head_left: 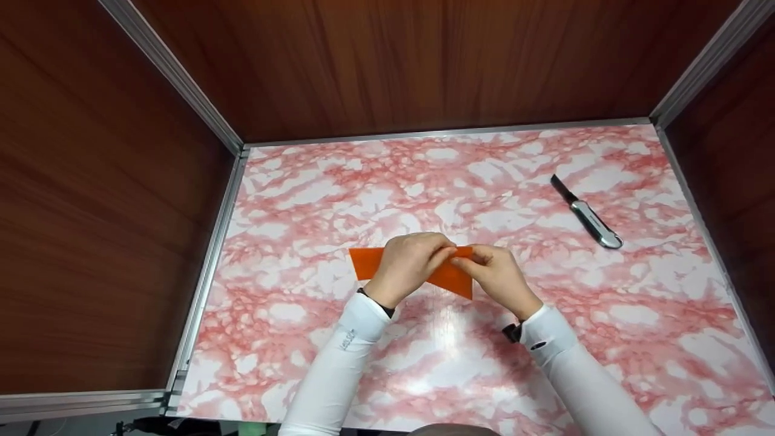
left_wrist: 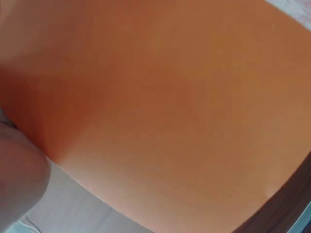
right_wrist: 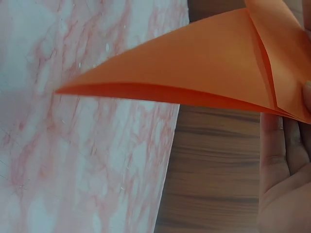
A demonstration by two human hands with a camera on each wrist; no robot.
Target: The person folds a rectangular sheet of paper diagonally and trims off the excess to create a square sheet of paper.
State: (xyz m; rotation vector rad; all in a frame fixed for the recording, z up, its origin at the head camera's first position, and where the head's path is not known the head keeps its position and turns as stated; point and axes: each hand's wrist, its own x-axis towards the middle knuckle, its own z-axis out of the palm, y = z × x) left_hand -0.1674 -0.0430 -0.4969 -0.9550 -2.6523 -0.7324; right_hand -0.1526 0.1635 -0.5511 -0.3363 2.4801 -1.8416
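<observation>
1. We grasp the paper with both hands, raised above the table, midway between its left and right edges.
2. Left hand: we pinch the paper's far edge between thumb and fingers. The gap between them is narrow. The back of this hand covers the middle of the sheet; the left end projects beyond it.
3. Right hand: we pinch the paper near its right end, thumb on the near side, fingers curled behind. In the right wrist view, fingers lie beneath a folded section.
4. Our fingertips meet the sheet just beside each other. We cannot tell whether they touch.
5. Paper condition: folded. The right wrist view shows a pointed end, its layers slightly parted along one edge, and a flap near the fingers.
6. Left wrist view: the sheet fills most of it; one blurred fingertip borders the edge.
7. Knife: it lies on the table, beyond our right hand, blade exposed, well apart from the paper.
</observation>
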